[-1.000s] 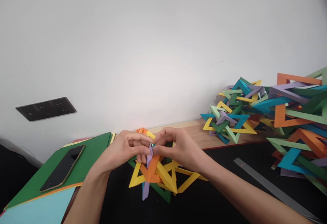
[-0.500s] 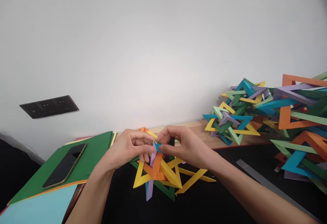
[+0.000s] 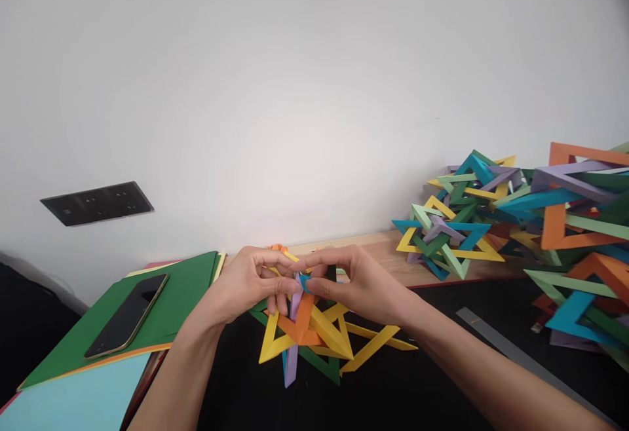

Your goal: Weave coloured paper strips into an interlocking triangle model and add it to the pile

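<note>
A paper model (image 3: 319, 342) of interlocked yellow, orange, green and purple triangle frames rests on the black table surface (image 3: 422, 392). My left hand (image 3: 248, 283) pinches its top from the left, fingers closed on a purple strip. My right hand (image 3: 356, 283) meets it from the right, thumb and fingers pinched on a small blue paper piece (image 3: 304, 281) at the top of the model. The fingertips of both hands touch over the model's peak.
A phone (image 3: 126, 315) lies on a stack of green and coloured paper sheets (image 3: 181, 287) at the left. A grey ruler (image 3: 515, 359) lies at the right. Finished paper frame models (image 3: 457, 221) (image 3: 580, 234) are piled at the right along the white wall. A dark socket plate (image 3: 97, 203) is on the wall.
A blue paper piece has come into view between my fingertips at the model's top. The view has shifted slightly, and the hands stay pinched together over the model.
</note>
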Tool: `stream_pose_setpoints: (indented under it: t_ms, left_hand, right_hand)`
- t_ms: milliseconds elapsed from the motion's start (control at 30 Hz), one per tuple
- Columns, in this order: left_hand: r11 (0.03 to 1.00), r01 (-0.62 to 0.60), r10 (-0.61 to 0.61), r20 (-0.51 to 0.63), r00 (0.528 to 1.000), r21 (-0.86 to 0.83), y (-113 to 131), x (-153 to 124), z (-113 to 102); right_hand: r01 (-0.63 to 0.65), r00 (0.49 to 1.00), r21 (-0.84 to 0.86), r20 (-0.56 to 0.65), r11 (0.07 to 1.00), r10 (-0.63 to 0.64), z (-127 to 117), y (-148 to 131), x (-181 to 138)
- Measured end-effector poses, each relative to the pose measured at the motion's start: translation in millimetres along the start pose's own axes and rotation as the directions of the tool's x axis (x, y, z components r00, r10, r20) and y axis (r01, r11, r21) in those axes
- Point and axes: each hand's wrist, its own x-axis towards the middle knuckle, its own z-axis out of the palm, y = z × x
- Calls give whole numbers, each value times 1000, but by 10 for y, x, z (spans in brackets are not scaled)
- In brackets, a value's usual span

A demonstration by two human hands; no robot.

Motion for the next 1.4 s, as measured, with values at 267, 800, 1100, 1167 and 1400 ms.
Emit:
stream_pose_setpoints:
  t_ms: [267, 800, 1100, 1167, 1400]
  left_hand:
    - [999, 11, -11, -9, 1000, -48, -5, 36, 21]
    - [999, 34, -35, -42, 998, -40, -1, -4, 42]
    - [999, 20, -23, -60, 998, -37, -8, 19, 60]
    - [999, 29, -31, -59, 998, -33, 2, 16, 69]
    - [999, 4, -6, -43, 999, -52, 2, 20, 84]
  right_hand:
    - [5, 1000, -89, -19, 996, -7, -22, -38, -4]
    - [-102, 991, 77, -84, 992, 108, 16, -75, -6]
    - [-203, 964, 138, -148, 969, 222, 57, -81, -26]
    - [-173, 975, 128, -119, 977, 188, 49, -78, -23]
    - [-71, 991, 37, -115, 997, 75, 44, -45, -4]
